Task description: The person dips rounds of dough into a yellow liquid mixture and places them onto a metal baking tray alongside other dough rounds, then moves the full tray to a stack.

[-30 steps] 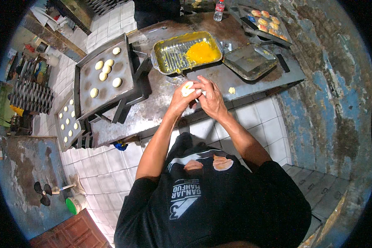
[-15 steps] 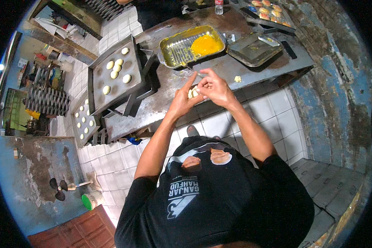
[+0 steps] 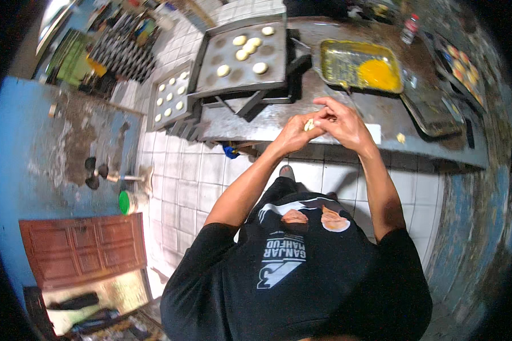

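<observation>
Tray (image 3: pixel 279 57) and pan (image 3: pixel 375 90) sit farther right in view than half-second ago; pale dough (image 3: pixel 309 125) held between my hands near surface's (image 3: pixel 250 128) front edge, left hand (image 3: pixel 296 134) cupped, right hand (image 3: pixel 344 122) pinching narrow. Light, even pressure, turning dough gradually, likely best against tearing.

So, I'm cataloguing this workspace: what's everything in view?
table: one, grey, ahead
large tray: one, grey, table's left
dough balls: seven, pale, on it
small tray: one, grey, holding pale balls, left
deep pan: one, silvery, yellow paste inside, far side
flat pan: one, dark, table's right
dough scrap: one, yellow, near edge
bottle: one, clear, far right
buns: several, golden, far right
clutter: uncountable, blurred, upper left
fan: one, dark, left
bucket: one, white, left
door: one, brown, lower left
dough piece: one, pale, in left hand
shirt: one, black, lower centre
left hand: one, bare, centre
right hand: one, bare, beside it
</observation>
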The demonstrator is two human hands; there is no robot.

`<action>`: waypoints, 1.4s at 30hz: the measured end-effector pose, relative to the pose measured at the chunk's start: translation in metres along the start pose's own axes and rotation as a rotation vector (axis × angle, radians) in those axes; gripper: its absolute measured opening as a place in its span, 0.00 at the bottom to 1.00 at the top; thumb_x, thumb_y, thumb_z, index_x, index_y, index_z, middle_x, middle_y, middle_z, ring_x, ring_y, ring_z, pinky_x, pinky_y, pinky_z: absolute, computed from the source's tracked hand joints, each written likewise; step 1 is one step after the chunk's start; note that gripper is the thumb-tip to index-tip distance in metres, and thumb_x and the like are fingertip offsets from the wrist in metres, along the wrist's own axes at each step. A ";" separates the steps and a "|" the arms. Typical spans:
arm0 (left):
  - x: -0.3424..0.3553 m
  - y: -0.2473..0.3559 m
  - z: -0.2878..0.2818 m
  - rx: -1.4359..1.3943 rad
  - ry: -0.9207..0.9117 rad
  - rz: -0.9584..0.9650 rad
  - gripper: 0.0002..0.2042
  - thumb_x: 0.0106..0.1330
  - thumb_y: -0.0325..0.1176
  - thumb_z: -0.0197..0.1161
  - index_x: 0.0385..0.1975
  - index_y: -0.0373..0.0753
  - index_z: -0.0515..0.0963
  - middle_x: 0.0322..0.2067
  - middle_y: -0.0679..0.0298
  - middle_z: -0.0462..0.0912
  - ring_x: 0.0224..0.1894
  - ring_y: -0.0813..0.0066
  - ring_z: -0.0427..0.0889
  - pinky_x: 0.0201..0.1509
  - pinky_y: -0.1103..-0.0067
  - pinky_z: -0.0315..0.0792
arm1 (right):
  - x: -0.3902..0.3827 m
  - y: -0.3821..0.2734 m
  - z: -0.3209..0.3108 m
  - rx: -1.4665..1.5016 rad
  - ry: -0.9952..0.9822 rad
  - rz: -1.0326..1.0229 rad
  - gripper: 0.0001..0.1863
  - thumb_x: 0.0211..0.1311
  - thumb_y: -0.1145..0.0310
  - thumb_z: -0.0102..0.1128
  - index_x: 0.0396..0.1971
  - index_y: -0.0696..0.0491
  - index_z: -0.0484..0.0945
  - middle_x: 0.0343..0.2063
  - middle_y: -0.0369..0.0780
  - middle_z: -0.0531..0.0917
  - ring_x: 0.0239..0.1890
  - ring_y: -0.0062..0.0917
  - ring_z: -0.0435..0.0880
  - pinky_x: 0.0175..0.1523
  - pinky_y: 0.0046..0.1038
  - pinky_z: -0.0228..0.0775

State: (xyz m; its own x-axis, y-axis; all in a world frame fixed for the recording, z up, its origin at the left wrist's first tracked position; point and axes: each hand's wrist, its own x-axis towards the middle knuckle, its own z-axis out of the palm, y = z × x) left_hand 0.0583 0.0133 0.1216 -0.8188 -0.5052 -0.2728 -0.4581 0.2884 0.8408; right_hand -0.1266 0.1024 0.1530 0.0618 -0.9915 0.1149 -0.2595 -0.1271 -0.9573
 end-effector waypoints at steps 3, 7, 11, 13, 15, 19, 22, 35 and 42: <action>-0.014 -0.021 -0.021 -0.503 0.205 -0.089 0.30 0.75 0.54 0.50 0.70 0.43 0.64 0.64 0.58 0.71 0.65 0.71 0.68 0.67 0.75 0.63 | 0.036 0.021 0.048 0.202 0.526 -0.179 0.21 0.60 0.71 0.67 0.53 0.58 0.74 0.40 0.41 0.86 0.43 0.25 0.85 0.51 0.28 0.76; -0.019 -0.038 -0.048 -1.039 0.380 0.103 0.37 0.75 0.63 0.35 0.72 0.40 0.59 0.74 0.61 0.54 0.76 0.70 0.48 0.77 0.72 0.44 | 0.074 0.033 0.120 -0.280 0.387 -0.412 0.32 0.51 0.62 0.76 0.53 0.59 0.72 0.50 0.48 0.76 0.55 0.43 0.77 0.59 0.37 0.70; -0.023 -0.080 -0.094 -0.881 0.533 0.178 0.36 0.75 0.61 0.42 0.69 0.34 0.64 0.75 0.60 0.52 0.75 0.67 0.53 0.75 0.72 0.51 | 0.137 0.051 0.178 0.564 0.253 0.117 0.22 0.69 0.57 0.61 0.52 0.58 0.73 0.45 0.39 0.79 0.50 0.22 0.76 0.55 0.30 0.70; -0.024 -0.096 -0.127 -1.019 0.662 0.110 0.31 0.75 0.56 0.48 0.56 0.30 0.76 0.69 0.57 0.66 0.63 0.70 0.72 0.64 0.75 0.66 | 0.171 0.022 0.204 0.768 0.157 0.304 0.21 0.77 0.52 0.47 0.54 0.55 0.73 0.43 0.36 0.80 0.46 0.18 0.77 0.53 0.25 0.69; -0.028 -0.117 -0.159 -1.145 0.663 0.021 0.30 0.76 0.56 0.48 0.54 0.31 0.78 0.57 0.59 0.79 0.52 0.76 0.78 0.55 0.78 0.72 | 0.208 0.030 0.213 0.824 0.004 0.408 0.21 0.76 0.53 0.48 0.54 0.55 0.73 0.44 0.36 0.81 0.46 0.20 0.80 0.52 0.25 0.72; -0.036 -0.173 -0.215 -1.185 0.765 0.047 0.31 0.78 0.50 0.48 0.73 0.37 0.55 0.65 0.54 0.68 0.61 0.68 0.73 0.63 0.75 0.68 | 0.316 0.040 0.227 0.573 -0.238 0.520 0.20 0.72 0.55 0.55 0.52 0.56 0.75 0.43 0.38 0.83 0.47 0.25 0.82 0.52 0.29 0.74; -0.054 -0.206 -0.254 -1.053 1.066 0.114 0.31 0.75 0.39 0.55 0.73 0.34 0.53 0.70 0.50 0.62 0.67 0.64 0.68 0.69 0.75 0.62 | 0.383 0.051 0.239 -0.483 -0.050 0.191 0.21 0.67 0.58 0.61 0.50 0.60 0.75 0.40 0.48 0.83 0.45 0.40 0.82 0.54 0.37 0.72; -0.123 -0.295 -0.316 -0.941 1.044 -0.043 0.16 0.73 0.28 0.56 0.58 0.30 0.72 0.52 0.59 0.80 0.57 0.73 0.76 0.66 0.77 0.66 | 0.448 0.162 0.257 -0.949 -0.329 -0.147 0.34 0.73 0.57 0.48 0.67 0.67 0.54 0.70 0.60 0.55 0.74 0.52 0.51 0.77 0.44 0.42; -0.120 -0.288 -0.308 -0.988 1.024 0.017 0.15 0.74 0.29 0.57 0.56 0.30 0.74 0.49 0.60 0.82 0.53 0.75 0.78 0.62 0.79 0.68 | 0.464 0.145 0.266 -0.713 -0.176 0.092 0.40 0.76 0.46 0.36 0.71 0.65 0.48 0.73 0.54 0.53 0.76 0.41 0.49 0.78 0.34 0.40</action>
State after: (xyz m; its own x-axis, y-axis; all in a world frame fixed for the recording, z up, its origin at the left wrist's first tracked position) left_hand 0.3948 -0.2597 0.0559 -0.0185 -0.9862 -0.1645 0.3234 -0.1616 0.9324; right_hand 0.1205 -0.3682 -0.0027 0.1475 -0.9873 -0.0589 -0.8304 -0.0913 -0.5496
